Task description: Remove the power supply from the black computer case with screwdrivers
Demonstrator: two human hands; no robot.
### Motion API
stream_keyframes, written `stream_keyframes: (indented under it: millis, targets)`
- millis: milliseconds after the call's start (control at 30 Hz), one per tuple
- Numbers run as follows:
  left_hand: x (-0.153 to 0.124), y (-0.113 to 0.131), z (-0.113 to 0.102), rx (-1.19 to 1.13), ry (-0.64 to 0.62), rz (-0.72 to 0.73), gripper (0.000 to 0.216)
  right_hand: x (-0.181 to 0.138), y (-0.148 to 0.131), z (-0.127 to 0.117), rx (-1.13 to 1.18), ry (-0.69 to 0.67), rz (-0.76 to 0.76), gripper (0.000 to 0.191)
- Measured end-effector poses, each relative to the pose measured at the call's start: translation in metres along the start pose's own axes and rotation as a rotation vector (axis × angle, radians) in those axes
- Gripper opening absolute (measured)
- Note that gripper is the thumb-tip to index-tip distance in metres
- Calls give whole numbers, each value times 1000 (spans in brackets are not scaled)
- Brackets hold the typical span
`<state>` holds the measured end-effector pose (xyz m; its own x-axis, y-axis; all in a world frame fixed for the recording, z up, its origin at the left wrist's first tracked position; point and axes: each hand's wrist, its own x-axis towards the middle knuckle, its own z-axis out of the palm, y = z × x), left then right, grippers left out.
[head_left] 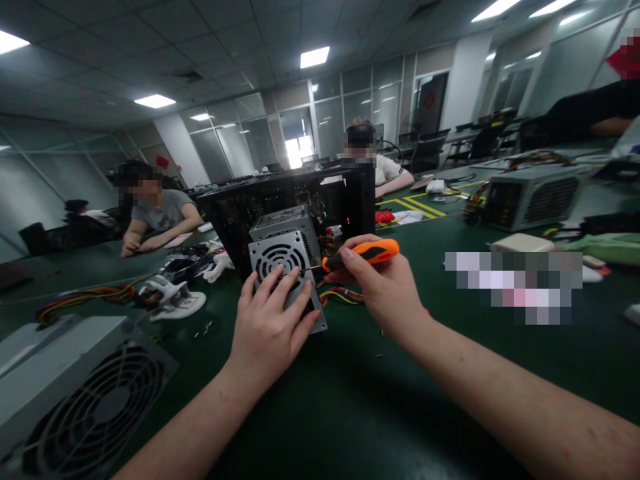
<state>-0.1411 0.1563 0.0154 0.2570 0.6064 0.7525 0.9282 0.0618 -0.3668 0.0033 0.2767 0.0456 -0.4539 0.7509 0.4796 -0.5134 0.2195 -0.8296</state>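
A grey power supply with a round slotted grille stands tilted on the table, its grille face towards me. My left hand lies across that face with its fingers spread, covering the lower part of the grille. My right hand grips an orange and black screwdriver. Its thin shaft points left to the power supply's face, beside my left index finger. Whether the tip sits in a screw is too small to tell. Behind the power supply stands an open black computer case, with coloured cables at its right.
Another power supply lies at the near left, and one stands at the back right. Loose screws are scattered on the green table. A white plastic piece lies left. People sit across the table.
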Motion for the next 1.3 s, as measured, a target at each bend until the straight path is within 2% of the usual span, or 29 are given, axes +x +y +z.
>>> stream_keyframes:
  millis: [933,1300]
  targets:
    - [-8,0,8,-11,-36,-62,34,1,-1,0,-24,5,0,49]
    - [-10,0,11,-2,-42,-55,35,1,-12,-2,-178,-18,-89,37]
